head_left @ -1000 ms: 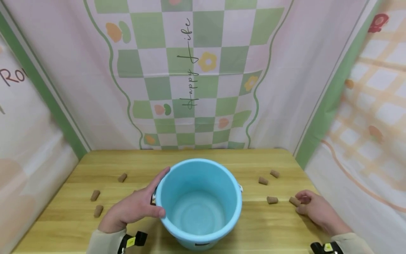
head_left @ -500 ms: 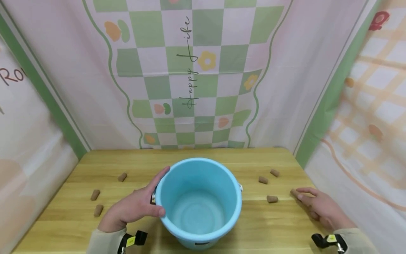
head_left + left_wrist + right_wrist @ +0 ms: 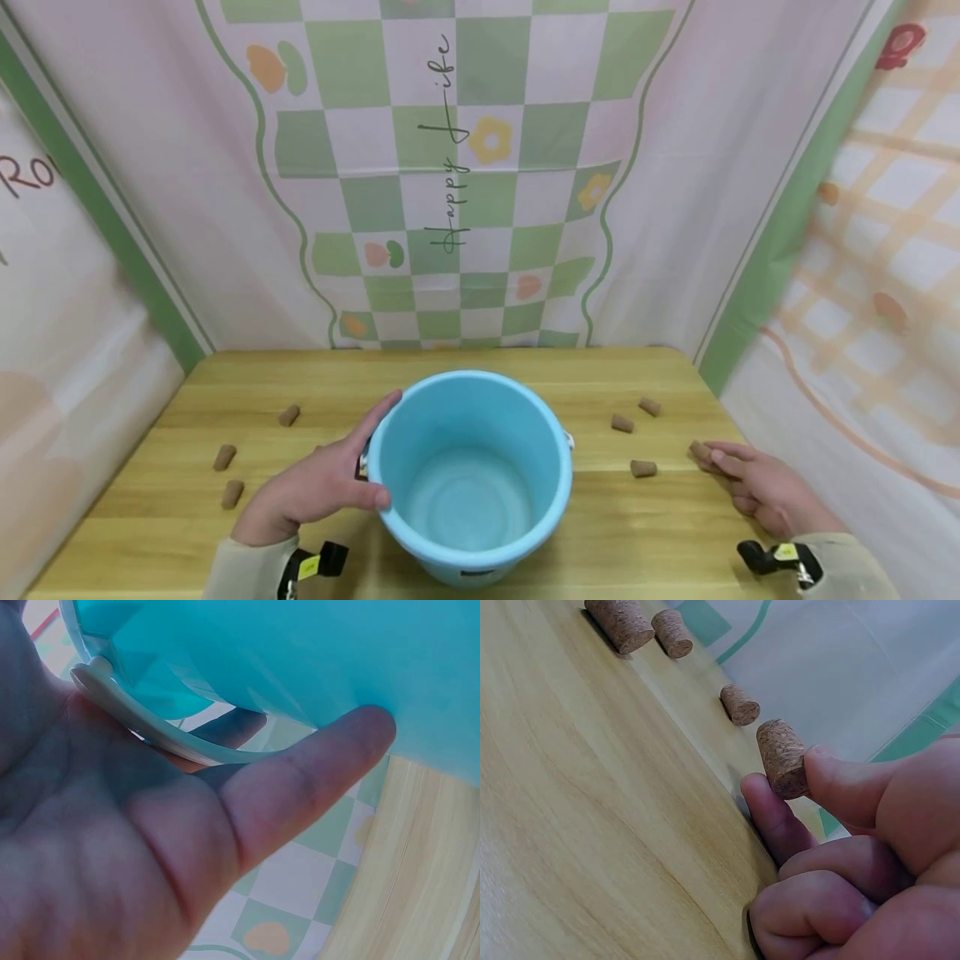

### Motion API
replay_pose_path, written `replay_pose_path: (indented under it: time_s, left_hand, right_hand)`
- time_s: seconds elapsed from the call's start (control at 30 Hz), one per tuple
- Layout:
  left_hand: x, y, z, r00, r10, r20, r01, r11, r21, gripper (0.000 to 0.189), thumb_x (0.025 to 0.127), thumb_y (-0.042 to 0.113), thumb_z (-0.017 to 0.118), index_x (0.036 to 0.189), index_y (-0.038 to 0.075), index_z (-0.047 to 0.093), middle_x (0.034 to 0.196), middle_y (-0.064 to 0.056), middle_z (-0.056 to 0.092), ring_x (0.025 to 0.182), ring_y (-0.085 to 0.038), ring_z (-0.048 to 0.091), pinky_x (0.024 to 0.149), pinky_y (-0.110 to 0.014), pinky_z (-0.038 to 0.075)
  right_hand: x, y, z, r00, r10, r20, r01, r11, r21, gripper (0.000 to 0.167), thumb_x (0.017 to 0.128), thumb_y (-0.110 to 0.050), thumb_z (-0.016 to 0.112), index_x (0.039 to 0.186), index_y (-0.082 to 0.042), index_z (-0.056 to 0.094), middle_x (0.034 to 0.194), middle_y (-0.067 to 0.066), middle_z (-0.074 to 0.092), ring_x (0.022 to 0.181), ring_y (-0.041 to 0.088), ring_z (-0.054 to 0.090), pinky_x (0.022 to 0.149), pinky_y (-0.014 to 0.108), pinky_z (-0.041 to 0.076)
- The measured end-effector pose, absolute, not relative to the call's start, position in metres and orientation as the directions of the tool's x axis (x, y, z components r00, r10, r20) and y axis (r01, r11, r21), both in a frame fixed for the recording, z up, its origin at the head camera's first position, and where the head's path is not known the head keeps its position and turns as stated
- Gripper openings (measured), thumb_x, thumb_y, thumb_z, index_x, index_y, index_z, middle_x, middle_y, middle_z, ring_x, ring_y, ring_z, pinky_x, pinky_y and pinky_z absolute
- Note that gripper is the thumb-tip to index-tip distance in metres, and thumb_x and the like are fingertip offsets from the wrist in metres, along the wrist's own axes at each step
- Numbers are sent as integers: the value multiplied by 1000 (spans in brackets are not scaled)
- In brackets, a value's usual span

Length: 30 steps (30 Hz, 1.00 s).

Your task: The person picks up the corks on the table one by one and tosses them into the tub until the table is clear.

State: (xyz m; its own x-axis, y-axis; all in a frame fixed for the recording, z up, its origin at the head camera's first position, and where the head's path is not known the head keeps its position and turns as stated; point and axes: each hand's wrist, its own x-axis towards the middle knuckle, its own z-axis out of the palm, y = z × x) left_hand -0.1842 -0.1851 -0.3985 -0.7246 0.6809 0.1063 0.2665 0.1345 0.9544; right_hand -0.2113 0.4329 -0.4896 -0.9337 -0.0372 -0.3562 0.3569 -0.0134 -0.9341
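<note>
A light blue bucket (image 3: pixel 471 552) stands upright at the front middle of the table, its inside bare. My left hand (image 3: pixel 322 483) rests against the bucket's left side, straight thumb and index finger spread along the rim. In the left wrist view the thumb (image 3: pixel 300 780) presses the blue wall beside the pale handle (image 3: pixel 142 724). Off to the right, my right hand (image 3: pixel 772 492) pinches a brown cork stopper (image 3: pixel 781 759) between thumb and index finger, low over the wood. The other fingers are curled under in the right wrist view.
Three more cork stoppers lie right of the bucket, the nearest cork (image 3: pixel 643 468) between bucket and right hand. Another three lie at the left, including a cork (image 3: pixel 232 494) near the left wrist. Printed curtains enclose the wooden table (image 3: pixel 247 375) at back and sides.
The right hand has taken the fourth right-hand cork between thumb and index finger and shifted it slightly to the right and back. The left hand and bucket have stayed put.
</note>
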Motion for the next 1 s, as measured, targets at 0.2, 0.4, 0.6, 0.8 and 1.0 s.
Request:
replay_pose_path:
  time_s: [0.2, 0.4, 0.6, 0.8, 1.0]
  left_hand:
    - [-183, -185, -397, -733, 672, 106, 266, 139, 954, 109, 87, 33, 80, 161, 30, 1, 153, -22, 31, 126, -41, 45, 94, -48, 45]
    - [-183, -185, -397, -734, 671, 106, 267, 142, 953, 108, 87, 34, 80, 161, 32, 1, 153, -22, 31, 127, -41, 45, 95, -48, 45]
    - [-184, -185, -398, -734, 671, 103, 260, 137, 956, 109, 86, 33, 80, 161, 31, 1, 153, -22, 32, 126, -41, 45, 95, -47, 45]
    - [-185, -185, -398, -726, 676, 122, 268, 116, 956, 109, 86, 31, 80, 161, 30, 1, 152, -24, 33, 126, -43, 45, 94, -43, 46]
    - [-183, -185, -398, -728, 676, 119, 281, 135, 950, 109, 87, 31, 80, 161, 30, 1, 152, -24, 33, 126, -42, 45, 95, -44, 45]
  right_hand:
    - [-212, 433, -490, -928, -38, -372, 373, -14, -928, 17, 104, -22, 56, 109, -31, 70, 108, 2, 71, 50, 1, 38, 44, 19, 37]
    - [-211, 433, -489, -922, -42, -386, 387, -16, -922, 17, 105, -23, 55, 112, -31, 69, 111, 1, 71, 51, 2, 38, 45, 20, 37]
    - [-212, 433, -488, -923, -51, -381, 383, -32, -923, 18, 105, -23, 55, 115, -30, 69, 112, 1, 71, 51, 2, 38, 45, 20, 37]
    - [-211, 433, -488, -923, -38, -384, 385, -18, -923, 17, 105, -24, 55, 113, -30, 69, 112, 2, 70, 50, 2, 38, 45, 20, 38]
    - [-210, 433, -489, -920, -36, -389, 390, -6, -921, 17, 105, -24, 55, 112, -30, 69, 110, 3, 70, 50, 2, 39, 45, 21, 38]
